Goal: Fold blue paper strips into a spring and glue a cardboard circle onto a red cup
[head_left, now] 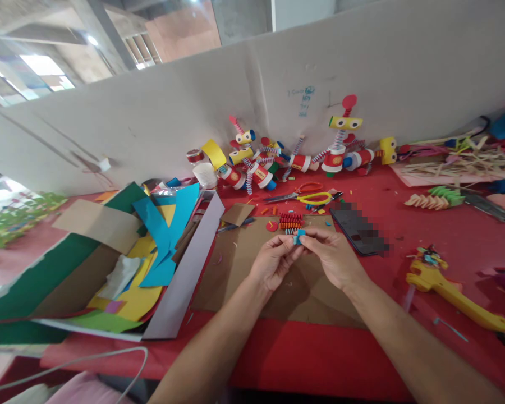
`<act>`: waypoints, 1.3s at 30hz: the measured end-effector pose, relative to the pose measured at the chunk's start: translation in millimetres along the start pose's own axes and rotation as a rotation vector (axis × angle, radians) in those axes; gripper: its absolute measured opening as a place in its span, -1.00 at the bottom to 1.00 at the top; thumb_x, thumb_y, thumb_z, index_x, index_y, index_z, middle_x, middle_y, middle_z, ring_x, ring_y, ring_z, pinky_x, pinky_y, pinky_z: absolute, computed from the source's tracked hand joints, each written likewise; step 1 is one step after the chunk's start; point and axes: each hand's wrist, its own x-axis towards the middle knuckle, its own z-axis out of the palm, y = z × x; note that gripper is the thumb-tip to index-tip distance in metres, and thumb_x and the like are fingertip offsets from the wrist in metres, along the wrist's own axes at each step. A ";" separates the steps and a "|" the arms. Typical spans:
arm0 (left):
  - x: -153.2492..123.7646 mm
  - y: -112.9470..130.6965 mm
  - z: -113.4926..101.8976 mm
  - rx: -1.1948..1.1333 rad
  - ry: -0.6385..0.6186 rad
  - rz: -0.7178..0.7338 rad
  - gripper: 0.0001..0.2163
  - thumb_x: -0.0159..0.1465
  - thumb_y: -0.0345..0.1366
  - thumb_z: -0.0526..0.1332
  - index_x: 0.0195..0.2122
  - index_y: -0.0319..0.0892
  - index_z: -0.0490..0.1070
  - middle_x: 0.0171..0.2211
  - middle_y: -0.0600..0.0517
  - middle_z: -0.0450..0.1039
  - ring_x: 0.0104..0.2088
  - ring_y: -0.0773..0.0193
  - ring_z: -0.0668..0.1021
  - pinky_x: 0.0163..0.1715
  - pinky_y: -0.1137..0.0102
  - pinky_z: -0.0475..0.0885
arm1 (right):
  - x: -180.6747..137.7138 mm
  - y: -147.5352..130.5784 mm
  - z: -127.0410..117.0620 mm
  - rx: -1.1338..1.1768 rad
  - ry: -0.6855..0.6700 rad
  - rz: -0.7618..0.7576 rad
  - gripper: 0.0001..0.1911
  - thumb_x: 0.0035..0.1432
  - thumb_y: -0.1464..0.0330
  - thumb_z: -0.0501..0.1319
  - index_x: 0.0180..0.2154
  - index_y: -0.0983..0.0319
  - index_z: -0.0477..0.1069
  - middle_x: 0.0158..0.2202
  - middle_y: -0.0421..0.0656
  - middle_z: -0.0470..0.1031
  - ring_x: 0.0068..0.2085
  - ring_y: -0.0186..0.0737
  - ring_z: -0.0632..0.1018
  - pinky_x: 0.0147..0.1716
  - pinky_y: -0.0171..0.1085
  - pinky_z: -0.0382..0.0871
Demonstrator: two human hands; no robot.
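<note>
Between my fingertips, above the brown cardboard sheet (231, 280), is a small folded piece of blue paper (299, 236). My left hand (275, 258) pinches its left side and my right hand (330, 252) pinches its right side, so both are closed on it. Just beyond the fingers lie red accordion-folded paper strips (290, 220) and a red paper disc (271, 226). Scissors with yellow handles (315, 197) rest farther back. A dark phone (351, 224) lies to the right of my right hand.
On the left stands an open box (185, 280) of coloured paper. Several paper-cup figures (334, 160) line the grey wall. A yellow hot glue gun (454, 292) lies right, below folded paper strips (435, 199). Thin paper strips (458, 163) are heaped at the far right.
</note>
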 end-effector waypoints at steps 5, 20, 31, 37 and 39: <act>0.0 -1.5 -0.2 0.049 0.010 0.007 -0.86 -0.01 -0.44 0.36 -0.56 -0.29 0.39 -0.54 0.05 0.46 -0.48 0.41 0.55 -0.34 0.55 0.48 | -1.0 0.3 -2.6 -0.069 -0.035 -0.028 -0.79 -0.04 0.28 0.29 -0.31 0.20 0.56 -0.34 -0.14 0.53 -0.35 -0.28 0.46 -0.36 -0.26 0.38; -1.5 1.2 4.2 0.121 0.028 0.169 -0.81 -0.02 -0.40 0.38 -0.39 -0.26 0.42 -0.43 0.06 0.50 -0.41 0.40 0.55 -0.26 0.46 0.45 | -4.7 -10.4 -0.4 -0.219 -0.093 -0.128 -0.77 0.09 0.29 0.20 -0.20 0.11 0.54 -0.10 -0.14 0.49 -0.11 -0.19 0.47 -0.15 -0.19 0.40; -4.9 -3.9 7.1 0.092 0.092 0.223 -0.84 0.00 -0.32 0.36 -0.40 -0.23 0.46 -0.46 0.10 0.47 -0.47 0.46 0.50 -0.32 0.51 0.38 | -5.9 0.6 3.8 -0.319 -0.033 -0.154 -0.70 0.09 0.26 0.21 -0.09 0.11 0.47 -0.12 -0.13 0.53 -0.16 -0.16 0.54 -0.14 -0.15 0.45; -5.1 -1.9 7.0 0.026 0.058 0.153 -0.86 0.00 -0.39 0.35 -0.41 -0.25 0.45 -0.44 0.07 0.49 -0.42 0.43 0.52 -0.22 0.47 0.40 | -2.6 -0.2 -4.1 -0.397 -0.045 -0.181 -0.71 0.10 0.26 0.20 -0.12 0.11 0.50 -0.11 -0.15 0.54 -0.15 -0.15 0.55 -0.17 -0.17 0.44; -5.9 -0.7 7.3 0.041 0.057 0.129 -0.86 -0.01 -0.40 0.36 -0.42 -0.26 0.45 -0.46 0.06 0.48 -0.42 0.42 0.52 -0.20 0.45 0.40 | 0.7 -0.9 -8.7 -0.434 -0.072 -0.193 -0.72 0.10 0.28 0.20 -0.13 0.11 0.51 -0.13 -0.15 0.55 -0.13 -0.14 0.54 -0.13 -0.15 0.42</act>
